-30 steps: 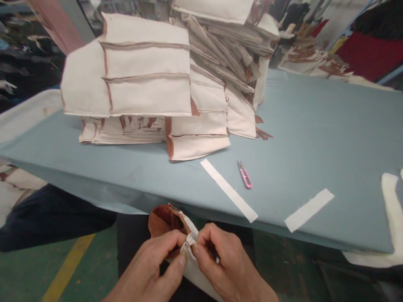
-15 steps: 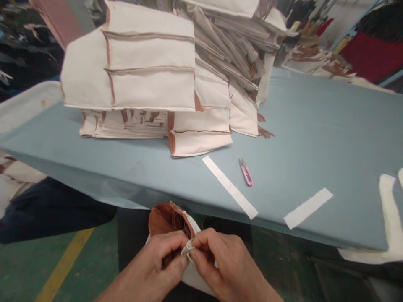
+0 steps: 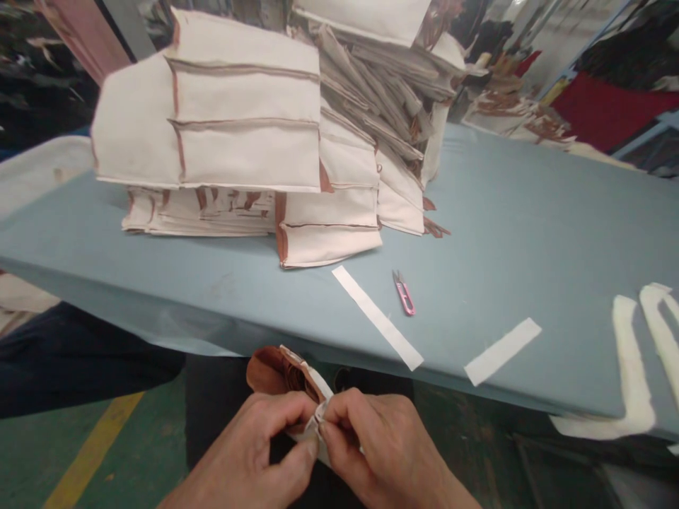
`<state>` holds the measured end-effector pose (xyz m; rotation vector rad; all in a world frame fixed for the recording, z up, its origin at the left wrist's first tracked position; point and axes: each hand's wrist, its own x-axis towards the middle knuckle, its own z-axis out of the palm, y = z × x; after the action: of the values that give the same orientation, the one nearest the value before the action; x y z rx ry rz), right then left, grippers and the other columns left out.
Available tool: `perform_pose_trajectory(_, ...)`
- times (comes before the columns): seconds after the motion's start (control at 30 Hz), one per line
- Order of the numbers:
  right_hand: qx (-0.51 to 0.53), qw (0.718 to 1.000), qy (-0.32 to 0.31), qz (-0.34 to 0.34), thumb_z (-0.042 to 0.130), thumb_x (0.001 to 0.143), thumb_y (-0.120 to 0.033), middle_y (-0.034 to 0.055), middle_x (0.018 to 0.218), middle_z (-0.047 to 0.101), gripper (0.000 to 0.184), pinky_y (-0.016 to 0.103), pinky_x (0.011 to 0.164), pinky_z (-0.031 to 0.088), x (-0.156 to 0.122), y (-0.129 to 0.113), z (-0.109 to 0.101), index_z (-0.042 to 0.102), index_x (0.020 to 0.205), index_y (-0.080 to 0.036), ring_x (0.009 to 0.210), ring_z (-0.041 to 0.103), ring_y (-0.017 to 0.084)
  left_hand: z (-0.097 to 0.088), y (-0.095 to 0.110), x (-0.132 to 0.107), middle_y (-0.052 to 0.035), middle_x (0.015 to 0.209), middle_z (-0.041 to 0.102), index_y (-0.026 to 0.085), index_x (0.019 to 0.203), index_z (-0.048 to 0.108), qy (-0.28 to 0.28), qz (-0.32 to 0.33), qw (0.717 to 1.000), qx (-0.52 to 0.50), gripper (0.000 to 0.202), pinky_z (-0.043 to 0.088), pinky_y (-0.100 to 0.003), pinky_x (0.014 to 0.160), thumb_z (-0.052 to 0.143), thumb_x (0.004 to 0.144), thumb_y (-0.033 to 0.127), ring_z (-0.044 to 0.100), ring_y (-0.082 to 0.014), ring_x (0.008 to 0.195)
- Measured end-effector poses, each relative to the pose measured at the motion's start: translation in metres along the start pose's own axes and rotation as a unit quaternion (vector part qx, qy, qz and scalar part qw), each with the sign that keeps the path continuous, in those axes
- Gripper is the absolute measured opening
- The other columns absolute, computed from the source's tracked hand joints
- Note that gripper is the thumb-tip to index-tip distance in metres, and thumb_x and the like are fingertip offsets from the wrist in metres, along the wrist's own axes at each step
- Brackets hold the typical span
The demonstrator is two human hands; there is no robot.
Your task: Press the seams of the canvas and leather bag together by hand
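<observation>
Below the table's front edge, over my lap, I hold a cream fabric piece (image 3: 320, 384) with a brown lining and trim (image 3: 267, 369). My left hand (image 3: 265, 438) pinches its cream edge between thumb and forefinger. Right beside it, my right hand (image 3: 374, 435) grips the same edge, fingertips nearly touching those of the left. The cloth between the fingertips is bunched and partly hidden by them. Most of the piece's lower part is covered by my hands.
Stacks of cream fabric pieces with brown edging (image 3: 249, 155) stand on the blue-grey table (image 3: 503, 233). Pink thread snips (image 3: 404, 293) lie between two white strips (image 3: 378, 318) near the front edge. Pale cut strips (image 3: 631, 360) hang over the right edge.
The view has shifted slightly, so the table items appear a little to the left. Both hands keep pinching the fabric edge; my left thumb looks straighter and lower.
</observation>
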<state>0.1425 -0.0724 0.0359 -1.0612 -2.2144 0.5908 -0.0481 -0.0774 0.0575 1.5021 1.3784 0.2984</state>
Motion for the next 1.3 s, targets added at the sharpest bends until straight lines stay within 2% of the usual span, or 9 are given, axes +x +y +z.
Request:
perform_pose_trajectory(0.17, -0.016, 1.000, 0.025, 0.004, 0.046, 0.101, -0.013, -0.0030, 0.060, 0.066, 0.024, 0.024, 0.049, 0.037, 0.000, -0.004, 0.007, 0.057, 0.082, -0.020, 0.045, 0.062, 0.011, -0.006, -0.005, -0.002, 0.0019, 0.084, 0.076, 0.023, 0.079, 0.074, -0.027, -0.017, 0.999, -0.009, 0.026, 0.046, -0.024, 0.081, 0.052, 0.090, 0.034, 0.067, -0.0204, 0.090)
perform_pose_trajectory(0.4, -0.033, 0.999, -0.015, 0.016, 0.044, 0.103, -0.013, 0.0006, 0.065, 0.069, 0.024, 0.025, 0.051, 0.040, 0.000, -0.008, 0.006, 0.056, 0.084, -0.021, 0.051, 0.067, 0.014, -0.011, -0.010, 0.002, 0.0010, 0.082, 0.079, 0.022, 0.077, 0.075, -0.016, 0.035, 0.999, 0.004, 0.025, 0.047, -0.021, 0.075, 0.052, 0.087, 0.026, 0.070, -0.0198, 0.085)
perform_pose_trajectory(0.57, -0.048, 0.999, -0.007, -0.006, 0.040, 0.106, -0.015, 0.0003, 0.065, 0.070, 0.027, 0.026, 0.050, 0.039, 0.000, -0.010, 0.007, 0.056, 0.086, -0.021, 0.050, 0.067, 0.014, -0.015, -0.007, 0.003, 0.0023, 0.081, 0.080, 0.024, 0.077, 0.079, -0.024, 0.072, 0.997, -0.028, 0.026, 0.048, -0.019, 0.076, 0.055, 0.089, 0.026, 0.069, -0.0176, 0.082)
perform_pose_trajectory(0.67, -0.057, 0.998, -0.002, -0.019, 0.039, 0.107, -0.014, 0.0002, 0.065, 0.070, 0.028, 0.026, 0.051, 0.040, 0.002, -0.013, 0.007, 0.056, 0.086, -0.021, 0.050, 0.068, 0.014, -0.016, -0.009, 0.004, 0.0018, 0.081, 0.080, 0.023, 0.076, 0.077, -0.026, 0.072, 0.997, -0.023, 0.028, 0.047, -0.019, 0.075, 0.053, 0.090, 0.028, 0.069, -0.0176, 0.081)
perform_pose_trajectory(0.83, -0.077, 0.996, 0.009, -0.034, 0.039, 0.107, -0.011, -0.0007, 0.064, 0.068, 0.027, 0.027, 0.050, 0.039, 0.003, -0.015, 0.010, 0.056, 0.087, -0.020, 0.049, 0.067, 0.013, -0.014, -0.012, 0.003, 0.0002, 0.078, 0.078, 0.021, 0.072, 0.072, -0.024, 0.066, 0.998, -0.005, 0.030, 0.046, -0.021, 0.073, 0.049, 0.090, 0.028, 0.069, -0.0185, 0.080)
perform_pose_trajectory(1.0, -0.104, 0.994, 0.011, -0.021, 0.041, 0.104, -0.011, -0.0003, 0.063, 0.067, 0.027, 0.029, 0.050, 0.040, -0.001, -0.013, 0.016, 0.058, 0.085, -0.020, 0.049, 0.066, 0.015, -0.004, -0.015, 0.001, 0.0007, 0.072, 0.074, 0.019, 0.072, 0.071, 0.001, 0.073, 0.997, -0.009, 0.033, 0.044, -0.021, 0.063, 0.045, 0.092, 0.024, 0.067, -0.0164, 0.069)
perform_pose_trajectory(1.1, -0.089, 0.996, 0.009, 0.019, 0.045, 0.097, -0.010, 0.0010, 0.064, 0.069, 0.021, 0.028, 0.051, 0.040, -0.002, -0.012, 0.021, 0.058, 0.084, -0.020, 0.051, 0.068, 0.016, 0.009, -0.020, 0.002, 0.0015, 0.070, 0.073, 0.019, 0.074, 0.070, 0.052, 0.095, 0.994, 0.001, 0.030, 0.044, -0.021, 0.064, 0.048, 0.094, 0.022, 0.067, -0.0151, 0.067)
perform_pose_trajectory(1.2, 0.015, 0.990, 0.004, 0.137, 0.049, 0.089, -0.015, -0.0017, 0.060, 0.066, 0.013, 0.025, 0.048, 0.037, 0.000, -0.013, 0.026, 0.055, 0.080, -0.022, 0.047, 0.064, 0.014, 0.020, -0.027, 0.004, 0.0007, 0.064, 0.069, 0.018, 0.068, 0.066, 0.104, 0.096, 0.990, -0.010, 0.030, 0.042, -0.022, 0.060, 0.049, 0.093, 0.023, 0.062, -0.0145, 0.061)
perform_pose_trajectory(1.3, 0.128, 0.959, -0.015, 0.252, 0.051, 0.087, -0.022, -0.0055, 0.054, 0.057, 0.012, 0.021, 0.044, 0.032, 0.002, -0.017, 0.032, 0.051, 0.075, -0.024, 0.042, 0.055, 0.011, 0.024, -0.028, 0.002, 0.0000, 0.065, 0.067, 0.018, 0.069, 0.067, 0.113, 0.090, 0.986, -0.081, 0.034, 0.044, -0.023, 0.060, 0.048, 0.096, 0.027, 0.061, -0.0154, 0.061)
